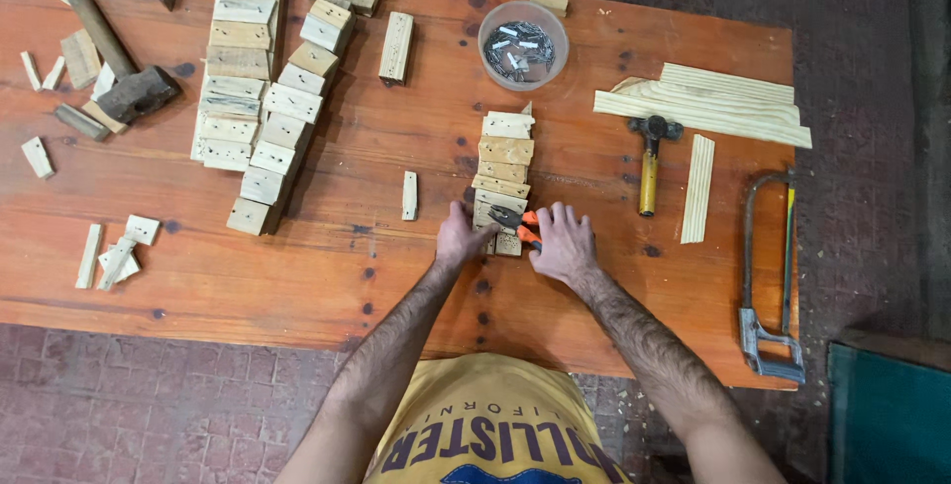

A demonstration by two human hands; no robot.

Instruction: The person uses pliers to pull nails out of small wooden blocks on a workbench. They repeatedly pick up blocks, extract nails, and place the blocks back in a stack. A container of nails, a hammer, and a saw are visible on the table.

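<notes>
Centrally: orange-handled pliers (517,220) across near end of pale block row (503,172), mid-table (327,276). Right hand (565,243) clamped on handles; left hand (464,236) pressing bottom block. Bare wood left toward loose block (409,195); hammer (649,159) right; near edge close.

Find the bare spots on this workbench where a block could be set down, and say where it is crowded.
Free: near edge of the table, left of the left hand; also between block stack and small hammer. Crowded: the far left, around the block rows and sledgehammer.
</notes>
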